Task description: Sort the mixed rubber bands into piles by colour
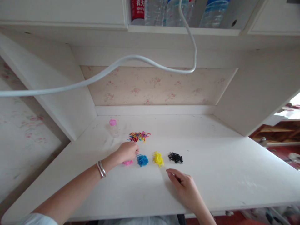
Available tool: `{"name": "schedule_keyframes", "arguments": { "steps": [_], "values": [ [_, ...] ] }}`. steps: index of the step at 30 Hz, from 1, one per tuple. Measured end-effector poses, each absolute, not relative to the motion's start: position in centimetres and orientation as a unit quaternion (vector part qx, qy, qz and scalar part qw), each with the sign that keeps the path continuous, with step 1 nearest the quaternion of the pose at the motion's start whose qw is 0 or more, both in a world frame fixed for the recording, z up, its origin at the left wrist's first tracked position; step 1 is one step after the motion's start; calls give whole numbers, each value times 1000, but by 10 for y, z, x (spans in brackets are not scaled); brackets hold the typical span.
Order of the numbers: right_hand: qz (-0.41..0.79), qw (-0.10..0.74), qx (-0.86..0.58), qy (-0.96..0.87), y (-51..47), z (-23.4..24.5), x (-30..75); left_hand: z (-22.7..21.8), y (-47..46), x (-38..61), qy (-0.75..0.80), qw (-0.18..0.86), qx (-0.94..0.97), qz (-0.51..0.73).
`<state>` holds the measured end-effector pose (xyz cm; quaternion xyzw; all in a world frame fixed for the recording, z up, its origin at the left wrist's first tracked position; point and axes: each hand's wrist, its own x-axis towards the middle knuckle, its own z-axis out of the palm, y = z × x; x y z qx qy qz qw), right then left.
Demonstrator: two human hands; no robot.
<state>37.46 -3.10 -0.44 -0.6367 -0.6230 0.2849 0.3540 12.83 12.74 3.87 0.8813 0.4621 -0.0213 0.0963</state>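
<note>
My left hand [128, 150], with silver bangles at the wrist, is closed in a pinch. It is between a mixed multicoloured pile of small rubber bands [138, 136] and a blue pile [142, 160]; what its fingertips hold is hidden. Partly covered by this hand is a pink pile [127, 162]. A yellow pile [158, 158] and a black pile [175, 157] lie further right in the same row. My right hand [184, 186] rests near the table's front, below the black pile, its fingers curled. Something dark shows inside the curl, too small to make out.
A clear bottle with a pink cap [112, 122] stands at the back left of the white desk [215, 168]. A white cable [131, 58] crosses the upper view. Plastic bottles [154, 12] fill the shelf above, and side panels border the desk.
</note>
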Motion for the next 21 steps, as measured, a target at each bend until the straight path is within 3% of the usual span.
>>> {"name": "schedule_keyframes", "arguments": {
  "steps": [12, 21],
  "values": [
    [288, 360, -634, -621, -31, 1, 373, 48, 126, 136, 466, 121, 876, -17],
    [277, 342, -648, -622, -30, -7, 373, 77, 88, 90, 508, 124, 843, 127]
  ]
}}
